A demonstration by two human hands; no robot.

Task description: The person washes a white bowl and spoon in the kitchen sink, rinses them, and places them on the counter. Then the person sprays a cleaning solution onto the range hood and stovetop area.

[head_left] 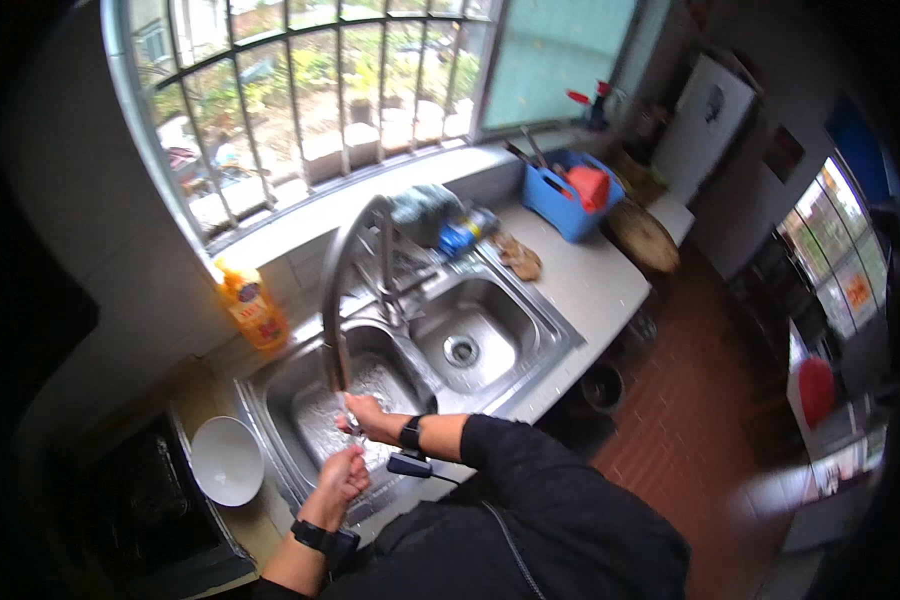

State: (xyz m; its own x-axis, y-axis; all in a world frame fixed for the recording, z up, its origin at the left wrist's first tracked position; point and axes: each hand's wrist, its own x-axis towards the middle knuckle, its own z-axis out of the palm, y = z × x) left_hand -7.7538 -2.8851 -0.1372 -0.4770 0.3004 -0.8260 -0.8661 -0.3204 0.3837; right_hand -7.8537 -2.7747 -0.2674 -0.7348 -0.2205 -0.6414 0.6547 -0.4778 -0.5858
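A tall curved metal faucet [331,300] reaches over the left basin of a steel double sink [300,455]. Water splashes in that basin. My right hand [366,416] is right at the mouth of the spout, its fingers closed. Something small and shiny shows by its fingertips, too blurred to name. Just below and nearer to me, my left hand [343,474] is over the basin's front edge with its fingers curled in. Whatever it may hold is hidden. Both wrists wear black bands.
A white bowl [228,461] stands left of the sink, beside a dark stovetop [140,490]. Behind is a yellow-orange bottle [252,308]. On the right counter are a brown cloth [517,257] and a blue basket [560,205] with a red item. A barred window [340,90] lies beyond.
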